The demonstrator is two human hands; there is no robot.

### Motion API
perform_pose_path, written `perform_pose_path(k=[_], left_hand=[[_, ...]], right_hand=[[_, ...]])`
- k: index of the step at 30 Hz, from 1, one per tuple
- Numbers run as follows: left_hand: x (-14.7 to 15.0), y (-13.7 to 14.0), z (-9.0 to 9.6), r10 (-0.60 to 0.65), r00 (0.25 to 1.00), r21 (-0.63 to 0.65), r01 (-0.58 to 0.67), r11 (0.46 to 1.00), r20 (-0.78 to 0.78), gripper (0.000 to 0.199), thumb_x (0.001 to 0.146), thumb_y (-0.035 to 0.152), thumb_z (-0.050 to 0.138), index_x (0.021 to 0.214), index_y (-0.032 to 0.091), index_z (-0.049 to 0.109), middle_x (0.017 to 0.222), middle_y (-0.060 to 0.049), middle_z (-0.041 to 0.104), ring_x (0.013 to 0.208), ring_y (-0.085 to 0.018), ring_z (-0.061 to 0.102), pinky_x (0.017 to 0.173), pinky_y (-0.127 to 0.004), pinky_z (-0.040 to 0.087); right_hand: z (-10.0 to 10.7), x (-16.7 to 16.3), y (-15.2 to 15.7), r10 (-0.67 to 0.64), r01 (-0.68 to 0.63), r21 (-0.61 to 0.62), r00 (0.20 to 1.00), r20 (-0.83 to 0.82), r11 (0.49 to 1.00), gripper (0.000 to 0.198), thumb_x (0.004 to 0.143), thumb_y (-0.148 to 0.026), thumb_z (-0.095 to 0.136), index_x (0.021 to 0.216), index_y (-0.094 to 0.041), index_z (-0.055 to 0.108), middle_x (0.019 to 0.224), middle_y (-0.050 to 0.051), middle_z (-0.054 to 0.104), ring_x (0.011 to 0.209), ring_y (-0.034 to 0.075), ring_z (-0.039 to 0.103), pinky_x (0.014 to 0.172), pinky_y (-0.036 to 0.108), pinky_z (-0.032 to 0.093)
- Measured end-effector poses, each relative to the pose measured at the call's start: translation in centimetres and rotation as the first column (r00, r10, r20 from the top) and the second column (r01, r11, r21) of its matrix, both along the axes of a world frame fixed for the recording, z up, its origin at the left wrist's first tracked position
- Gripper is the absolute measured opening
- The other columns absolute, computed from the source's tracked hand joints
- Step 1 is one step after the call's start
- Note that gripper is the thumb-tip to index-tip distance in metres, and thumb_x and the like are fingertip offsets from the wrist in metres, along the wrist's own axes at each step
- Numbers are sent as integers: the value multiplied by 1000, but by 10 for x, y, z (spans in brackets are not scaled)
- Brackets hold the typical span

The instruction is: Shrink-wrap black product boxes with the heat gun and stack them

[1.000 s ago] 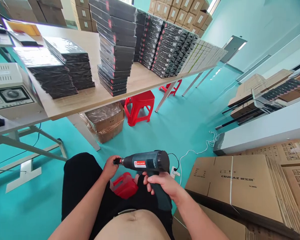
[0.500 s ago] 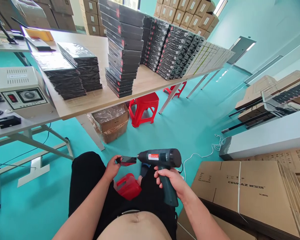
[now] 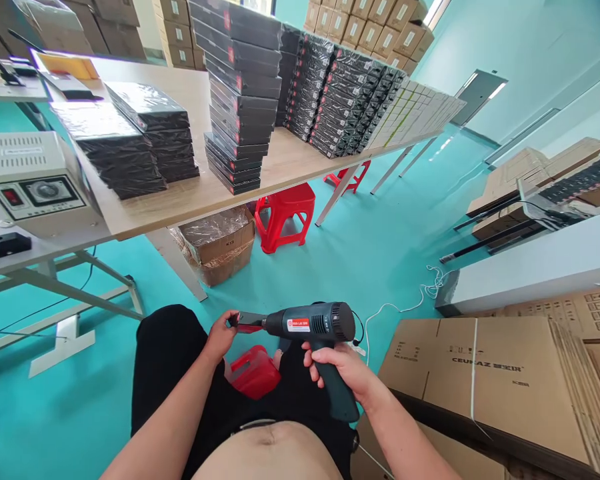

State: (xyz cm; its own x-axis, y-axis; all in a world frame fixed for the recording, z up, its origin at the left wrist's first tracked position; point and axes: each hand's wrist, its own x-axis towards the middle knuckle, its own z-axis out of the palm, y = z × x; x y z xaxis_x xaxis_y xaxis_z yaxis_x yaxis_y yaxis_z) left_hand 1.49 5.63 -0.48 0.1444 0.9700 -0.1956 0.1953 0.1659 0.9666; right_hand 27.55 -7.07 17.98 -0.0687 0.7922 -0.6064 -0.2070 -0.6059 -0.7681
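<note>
My right hand [image 3: 337, 367] is wrapped round the grip of a dark heat gun [image 3: 313, 321] with a red and white label. Its nozzle points left, at a small flat box [image 3: 251, 320], black with a red lower side. My left hand [image 3: 223, 333] pinches that box by its left end, above my lap. The nozzle tip overlaps the right end of the box in this view; whether they touch I cannot tell. A red plastic stool [image 3: 255, 373] shows between my legs, below the hands.
Ahead, a wooden-topped table [image 3: 180, 213] bears stacks of black wrapped boxes [image 3: 243, 100]. A beige control unit [image 3: 35, 180] stands at left. Under the table are an opened carton [image 3: 225, 247] and a red stool [image 3: 286, 213]. Flattened cartons [image 3: 445, 380] lie at right; a white cable [image 3: 395, 310] crosses the floor.
The heat gun has shifted left, and its nozzle now overlaps the box's right end. The box has tilted a little in my left hand. The whole view has shifted slightly.
</note>
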Motion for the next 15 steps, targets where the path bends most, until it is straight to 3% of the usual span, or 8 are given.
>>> perform_pose_path(k=[3, 8, 12, 15], left_hand=[[2, 0, 3, 6, 997, -40, -3, 999, 76, 30, 58, 15, 51, 85, 19, 63, 79, 1, 60, 78, -18, 54, 74, -29, 43], [5, -2, 11, 65, 955, -212, -2, 977, 289, 34, 52, 11, 51, 83, 18, 61, 80, 0, 63, 76, -20, 59, 70, -31, 48], [5, -4, 13, 162, 908, -393, 3, 919, 385, 41, 47, 8, 47, 84, 19, 60, 66, 2, 61, 59, -18, 58, 54, -28, 46], [5, -4, 9, 271, 877, -530, -22, 848, 396, 35, 46, 10, 47, 79, 18, 58, 59, 3, 58, 49, -17, 54, 45, -27, 41]], right_hand=[[4, 1, -1, -57, 57, 1, 996, 63, 998, 31, 73, -29, 62, 99, -12, 63, 79, 6, 66, 59, 14, 61, 51, 26, 49], [14, 3, -1, 0, 0, -1, 1000, 17, 1000, 32, 72, -28, 63, 100, -12, 63, 82, 7, 67, 61, 15, 61, 51, 26, 49], [16, 9, 1, -106, 105, 23, 994, 42, 994, 31, 75, -29, 61, 100, -13, 63, 82, 6, 66, 63, 15, 61, 53, 26, 49], [19, 9, 4, -70, 72, 54, 996, -46, 996, 31, 75, -29, 60, 101, -13, 64, 82, 7, 66, 63, 15, 61, 51, 25, 49]])
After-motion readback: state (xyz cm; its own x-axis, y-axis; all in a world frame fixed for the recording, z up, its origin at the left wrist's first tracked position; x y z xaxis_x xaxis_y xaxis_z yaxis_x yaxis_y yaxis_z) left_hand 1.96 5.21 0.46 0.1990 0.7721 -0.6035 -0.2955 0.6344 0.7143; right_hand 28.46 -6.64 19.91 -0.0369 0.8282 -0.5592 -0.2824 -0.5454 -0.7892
